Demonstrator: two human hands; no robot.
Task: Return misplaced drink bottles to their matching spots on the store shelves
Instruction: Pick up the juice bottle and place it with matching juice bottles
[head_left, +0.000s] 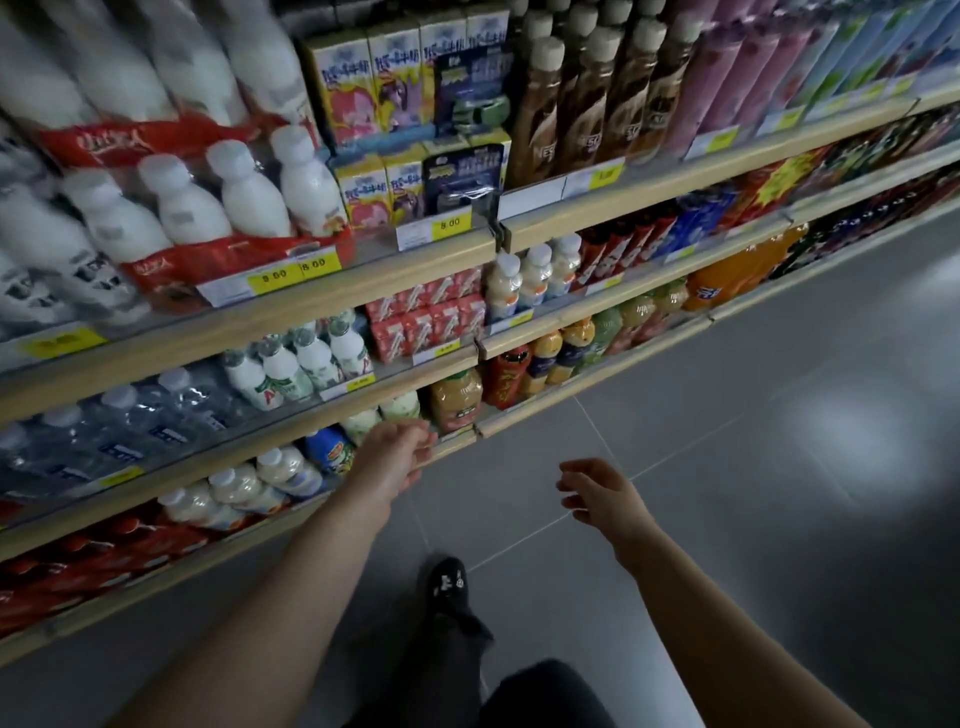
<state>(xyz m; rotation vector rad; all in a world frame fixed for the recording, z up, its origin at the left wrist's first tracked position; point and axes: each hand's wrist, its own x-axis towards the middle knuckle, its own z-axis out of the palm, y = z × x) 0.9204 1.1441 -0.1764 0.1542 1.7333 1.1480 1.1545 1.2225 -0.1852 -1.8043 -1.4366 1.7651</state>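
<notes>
The left hand (397, 457) is open and empty, right at the edge of the low shelf (457, 441). The orange juice bottle (457, 397) stands upright just behind that edge, a little past the fingers. The right hand (597, 491) is open and empty too, farther out over the floor (727, 415). Green bottles (387, 413) crowd beside the juice.
</notes>
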